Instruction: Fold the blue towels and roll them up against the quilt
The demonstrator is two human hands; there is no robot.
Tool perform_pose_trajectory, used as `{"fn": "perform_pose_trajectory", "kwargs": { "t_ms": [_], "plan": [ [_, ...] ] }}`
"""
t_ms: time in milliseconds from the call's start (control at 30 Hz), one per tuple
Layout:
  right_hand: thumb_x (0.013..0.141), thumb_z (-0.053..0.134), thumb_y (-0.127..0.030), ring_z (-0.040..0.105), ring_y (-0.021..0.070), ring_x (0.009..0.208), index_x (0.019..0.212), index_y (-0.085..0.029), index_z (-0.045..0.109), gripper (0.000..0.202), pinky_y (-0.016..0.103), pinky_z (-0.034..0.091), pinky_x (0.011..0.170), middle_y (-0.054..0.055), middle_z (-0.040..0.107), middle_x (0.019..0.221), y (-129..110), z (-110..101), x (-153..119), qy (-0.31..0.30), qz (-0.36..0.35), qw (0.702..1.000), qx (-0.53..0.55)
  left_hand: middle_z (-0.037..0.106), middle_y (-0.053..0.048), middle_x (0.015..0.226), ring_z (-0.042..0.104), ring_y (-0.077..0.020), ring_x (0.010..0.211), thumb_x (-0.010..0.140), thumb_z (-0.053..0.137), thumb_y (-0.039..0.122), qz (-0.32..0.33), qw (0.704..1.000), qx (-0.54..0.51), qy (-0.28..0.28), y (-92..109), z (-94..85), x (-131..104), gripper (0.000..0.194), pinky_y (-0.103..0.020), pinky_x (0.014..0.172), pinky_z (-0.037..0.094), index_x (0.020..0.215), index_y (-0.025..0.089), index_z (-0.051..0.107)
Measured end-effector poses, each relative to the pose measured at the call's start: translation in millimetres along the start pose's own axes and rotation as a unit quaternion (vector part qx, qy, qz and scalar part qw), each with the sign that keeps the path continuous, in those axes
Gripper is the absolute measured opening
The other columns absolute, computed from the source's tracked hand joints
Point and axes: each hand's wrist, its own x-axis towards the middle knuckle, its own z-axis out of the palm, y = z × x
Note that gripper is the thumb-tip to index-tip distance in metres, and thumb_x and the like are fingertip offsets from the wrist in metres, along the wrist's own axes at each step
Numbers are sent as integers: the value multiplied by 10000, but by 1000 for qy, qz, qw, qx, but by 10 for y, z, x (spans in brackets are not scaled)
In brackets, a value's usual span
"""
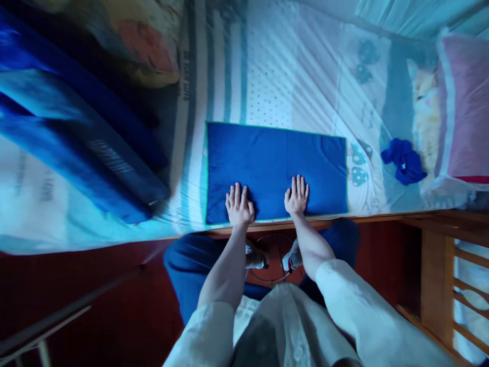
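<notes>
A blue towel with a thin green edge lies spread out near the front edge of the bed. My left hand rests palm down on its lower left part, fingers spread. Flat on the lower right part is my right hand, its fingers stretched out and slightly apart. Neither hand grips anything. A few soft creases run across the cloth, which otherwise looks flat.
Several folded blue bundles stand at the left of the patterned bed sheet. A crumpled blue cloth lies on the right beside a cat-print cushion and a pink pillow. A wooden bed rail stands lower right.
</notes>
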Motion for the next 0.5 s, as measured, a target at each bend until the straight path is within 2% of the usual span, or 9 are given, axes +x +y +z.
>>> {"fn": "perform_pose_trajectory", "kwargs": {
  "t_ms": [367, 433, 500],
  "plan": [
    [999, 363, -277, 254, 237, 1577, 1578, -144, 421, 596, 530, 164, 1290, 132, 365, 1659, -6, 10, -2, 1, 14, 999, 38, 443, -157, 1609, 291, -263, 1561, 1008, 363, 325, -26, 999, 19, 10, -34, -84, 24, 498, -523, 1287, 185, 1427, 157, 572],
    [998, 368, -282, 247, 240, 1579, 1579, -148, 420, 598, 530, 160, 1291, 127, 363, 1661, -6, 16, -5, -3, 15, 999, 42, 442, -162, 1608, 279, -261, 1566, 1038, 313, 344, -44, 999, 14, 25, 29, -84, 59, 493, -532, 1286, 189, 1420, 160, 564],
    [996, 371, -278, 237, 243, 1583, 1585, -156, 412, 603, 535, 150, 1292, 120, 355, 1666, 3, 31, -8, -6, 17, 999, 45, 394, -163, 1637, 215, -255, 1588, 1057, 263, 352, -46, 998, -15, 32, 211, -13, 91, 511, -533, 1293, 174, 1461, 161, 511]
  ]
}}
